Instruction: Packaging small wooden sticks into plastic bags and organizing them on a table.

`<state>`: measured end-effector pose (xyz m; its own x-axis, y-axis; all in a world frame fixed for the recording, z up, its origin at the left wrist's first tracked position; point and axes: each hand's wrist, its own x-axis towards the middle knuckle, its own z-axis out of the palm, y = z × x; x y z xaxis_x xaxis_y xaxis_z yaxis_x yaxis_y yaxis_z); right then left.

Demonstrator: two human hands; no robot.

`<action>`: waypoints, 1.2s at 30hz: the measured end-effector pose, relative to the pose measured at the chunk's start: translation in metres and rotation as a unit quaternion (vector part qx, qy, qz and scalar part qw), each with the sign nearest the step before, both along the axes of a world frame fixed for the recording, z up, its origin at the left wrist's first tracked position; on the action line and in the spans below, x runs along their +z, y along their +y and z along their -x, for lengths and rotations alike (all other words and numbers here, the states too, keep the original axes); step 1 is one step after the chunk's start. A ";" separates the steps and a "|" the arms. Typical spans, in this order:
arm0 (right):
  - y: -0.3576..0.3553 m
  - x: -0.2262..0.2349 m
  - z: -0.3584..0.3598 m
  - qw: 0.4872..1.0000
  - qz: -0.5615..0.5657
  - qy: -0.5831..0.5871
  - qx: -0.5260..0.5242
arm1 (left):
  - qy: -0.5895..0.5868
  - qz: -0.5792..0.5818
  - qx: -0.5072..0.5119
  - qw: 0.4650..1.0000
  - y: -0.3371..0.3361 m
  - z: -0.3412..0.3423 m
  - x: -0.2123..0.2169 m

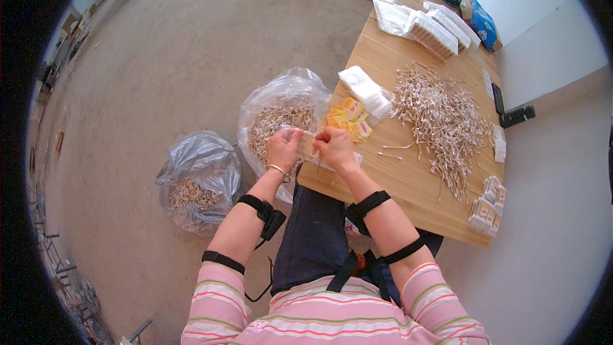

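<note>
My left hand [284,149] is closed on one end of a clear plastic bag [308,144] of cotton swabs, held over the table's near left corner. At the bag's other side, my right hand [334,147] is pinched, with a thin stick that looks like a cotton swab [319,164] poking out below the fingers. Yellow printed cards [350,119] lie just beyond my right hand. Past them rests a stack of clear empty bags [367,88]. A large heap of loose cotton swabs [440,121] covers the table to the right.
Two clear sacks of swabs stand on the floor, a bigger sack [248,112] against the table and a smaller sack [223,160] left of it. Filled packs [488,204] sit at the right edge of the wooden table [396,191]. Bundled swabs [434,35] lie farther back. A black device [516,115] is by the wall.
</note>
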<state>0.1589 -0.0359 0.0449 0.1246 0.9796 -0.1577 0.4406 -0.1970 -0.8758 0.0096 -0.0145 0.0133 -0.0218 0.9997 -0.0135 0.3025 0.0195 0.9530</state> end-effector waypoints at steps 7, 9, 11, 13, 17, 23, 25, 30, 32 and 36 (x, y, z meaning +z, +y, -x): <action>-0.019 -0.002 0.007 0.970 -0.177 -0.158 -0.056 | -0.021 0.031 -0.003 0.999 0.000 -0.002 0.002; -0.027 -0.004 0.008 0.969 -0.172 -0.149 -0.097 | -0.008 0.036 -0.006 0.999 -0.001 -0.003 0.005; -0.031 -0.003 0.014 0.986 -0.108 -0.063 -0.110 | -0.036 0.043 0.000 0.998 0.000 0.002 -0.008; -0.028 -0.005 0.016 0.986 -0.110 -0.062 -0.113 | -0.064 0.047 0.000 0.997 0.003 0.002 -0.011; -0.022 -0.004 0.017 0.978 -0.136 -0.087 -0.129 | -0.049 0.036 -0.005 0.998 0.005 -0.004 -0.013; -0.037 0.012 0.008 0.983 -0.099 -0.113 -0.105 | -0.063 0.047 -0.022 0.997 0.009 0.001 -0.033; -0.041 0.009 -0.016 0.956 -0.158 -0.205 -0.135 | -0.061 0.053 -0.034 0.996 0.011 0.003 -0.036; -0.072 0.009 -0.098 0.887 -0.131 -0.410 -0.170 | -0.104 0.097 -0.040 0.989 0.014 0.011 -0.036; -0.090 -0.001 -0.125 0.897 -0.161 -0.388 -0.138 | -0.038 0.081 -0.035 0.995 0.023 0.022 -0.028; -0.122 -0.005 -0.140 0.913 -0.166 -0.348 -0.132 | 0.294 -0.251 0.195 0.901 0.006 0.004 0.012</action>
<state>0.2985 -0.1577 0.0404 0.3192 0.8804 0.3508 0.8894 -0.1505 -0.4316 0.0060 -0.0082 0.0250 -0.2284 0.7914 0.5671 0.8213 -0.1562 0.5487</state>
